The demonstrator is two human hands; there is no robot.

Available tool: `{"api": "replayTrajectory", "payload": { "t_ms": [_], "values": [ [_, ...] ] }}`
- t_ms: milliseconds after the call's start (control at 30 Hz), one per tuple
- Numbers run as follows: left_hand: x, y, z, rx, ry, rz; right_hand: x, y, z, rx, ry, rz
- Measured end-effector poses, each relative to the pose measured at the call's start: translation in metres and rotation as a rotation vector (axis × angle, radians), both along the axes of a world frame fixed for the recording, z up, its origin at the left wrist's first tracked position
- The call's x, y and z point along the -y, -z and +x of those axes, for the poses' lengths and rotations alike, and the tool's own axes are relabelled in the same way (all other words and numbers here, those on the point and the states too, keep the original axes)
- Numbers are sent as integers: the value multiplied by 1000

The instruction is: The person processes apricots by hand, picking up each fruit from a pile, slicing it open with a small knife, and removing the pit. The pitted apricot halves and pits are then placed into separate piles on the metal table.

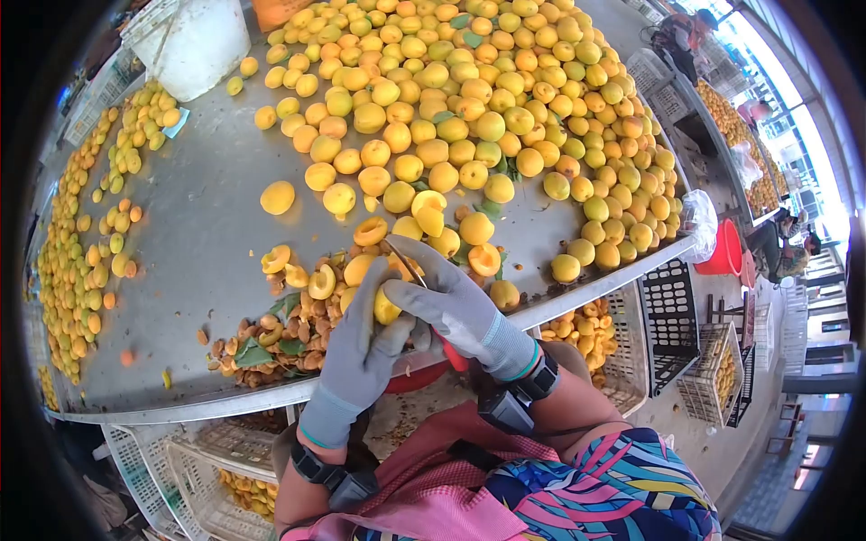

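Observation:
My gloved left hand (359,353) is closed around a yellow apricot (386,309), held just above the table's near edge. In my gloved right hand (456,311) is a small knife; its red handle (454,353) sticks out below the palm. The knife's blade (406,261) points up and away, close to the apricot. My right fingers meet the left ones around the fruit and partly hide it. Beyond my hands lie opened apricot halves (370,232). A heap of brown pits (311,329) with some green leaves sits left of my left hand.
Many whole apricots (469,99) cover the metal table (207,216), with another band (77,270) along its left side. A white bucket (194,45) stands at the far left. Below the edge are crates (622,347) of halves. A red bucket (722,248) and people are at right.

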State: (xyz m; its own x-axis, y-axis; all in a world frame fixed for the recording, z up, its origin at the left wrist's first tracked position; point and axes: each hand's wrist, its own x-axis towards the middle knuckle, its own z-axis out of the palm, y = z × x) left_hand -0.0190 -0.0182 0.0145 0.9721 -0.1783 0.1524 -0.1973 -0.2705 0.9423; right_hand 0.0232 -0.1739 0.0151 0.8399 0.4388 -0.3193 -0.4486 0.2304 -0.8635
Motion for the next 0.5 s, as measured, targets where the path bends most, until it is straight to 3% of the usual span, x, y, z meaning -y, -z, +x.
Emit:
{"api": "replayTrajectory", "payload": {
  "t_ms": [167, 500],
  "values": [
    [-3, 0, 3, -39, -39, -110, -3, -16, 2, 14, -40, -95],
    [4, 16, 5, -145, -132, -358, -11, -17, 3, -24, 10, 3]
  ]
}}
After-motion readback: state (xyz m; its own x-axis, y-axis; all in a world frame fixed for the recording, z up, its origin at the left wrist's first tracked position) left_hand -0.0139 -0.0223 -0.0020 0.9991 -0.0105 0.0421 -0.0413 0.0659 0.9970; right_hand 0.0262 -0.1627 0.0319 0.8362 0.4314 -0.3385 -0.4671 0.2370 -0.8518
